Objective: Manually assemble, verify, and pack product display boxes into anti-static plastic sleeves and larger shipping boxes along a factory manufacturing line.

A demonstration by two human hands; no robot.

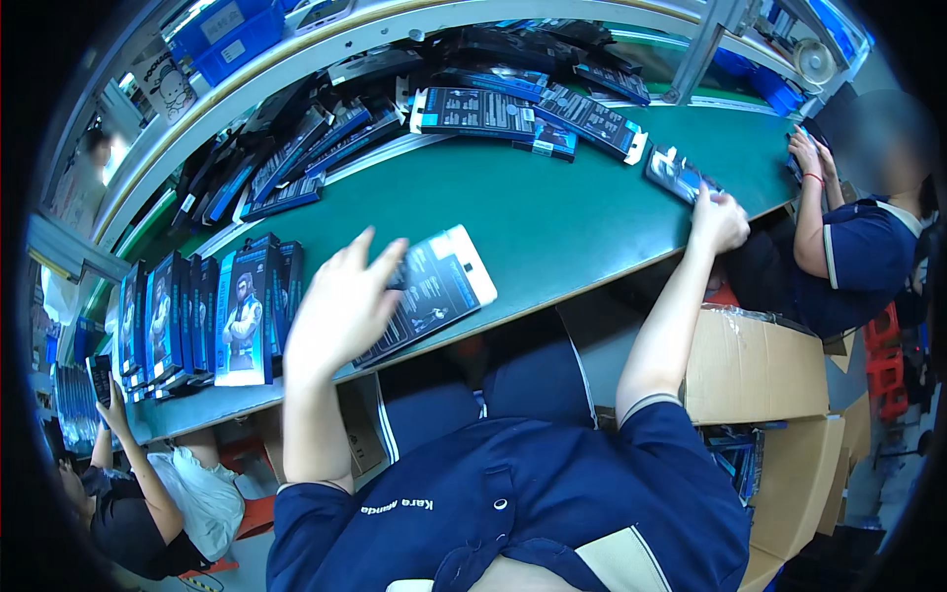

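My right hand (722,221) is closed on the near end of a dark blue and black flat retail box (677,175) at the right of the green table (552,212). My left hand (340,301) has its fingers spread. It is over the left part of another flat box (439,288), which lies with its printed back up and a pale end flap at the right. Whether the left palm touches this box I cannot tell. Just left of that hand stand several upright boxes (242,316) with a figure printed on the front.
A heap of similar boxes (483,111) lies along the table's far side, under a shelf rail (390,61). An open cardboard carton (755,370) holding boxes stands at my right. Co-workers sit at the right (858,242) and the left (138,503). A blue bin (227,44) is on the shelf.
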